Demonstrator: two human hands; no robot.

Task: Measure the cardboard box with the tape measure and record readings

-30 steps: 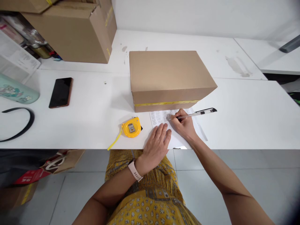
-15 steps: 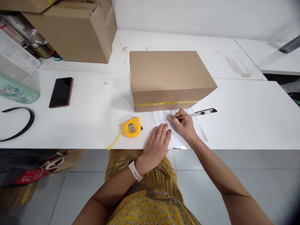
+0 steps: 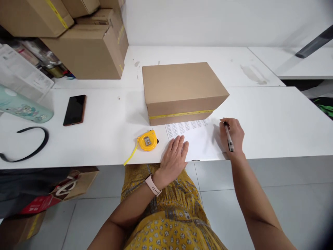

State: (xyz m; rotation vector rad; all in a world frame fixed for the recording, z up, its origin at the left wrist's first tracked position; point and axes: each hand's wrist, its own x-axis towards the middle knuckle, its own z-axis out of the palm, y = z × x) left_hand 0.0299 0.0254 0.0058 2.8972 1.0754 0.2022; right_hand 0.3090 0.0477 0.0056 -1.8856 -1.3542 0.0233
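Note:
My right hand [image 3: 235,137] is closed around a pen [image 3: 229,138] with a clear barrel, held over the right edge of a sheet of paper [image 3: 199,140]. Columns of small writing fill the sheet's upper part. My left hand [image 3: 174,152] lies flat on the sheet's lower left, fingers stretched out, with a pink watch band at the wrist. Behind the sheet stands a closed cardboard box [image 3: 184,85], a strip of yellow tape along its front; it seems to cover the paper's far edge. A yellow tape measure [image 3: 147,141] lies left of my left hand, a short length of tape pulled out.
At left are a phone [image 3: 75,110], a black curved band [image 3: 43,144] and a pale green bottle [image 3: 28,106]. Cardboard boxes [image 3: 85,52] are stacked at the back left. The white table's front edge [image 3: 286,157] runs just before me.
My right hand has lifted off the written columns and moved right with the pen, whose end now points toward me. My left hand stays on the paper. The view has shifted slightly.

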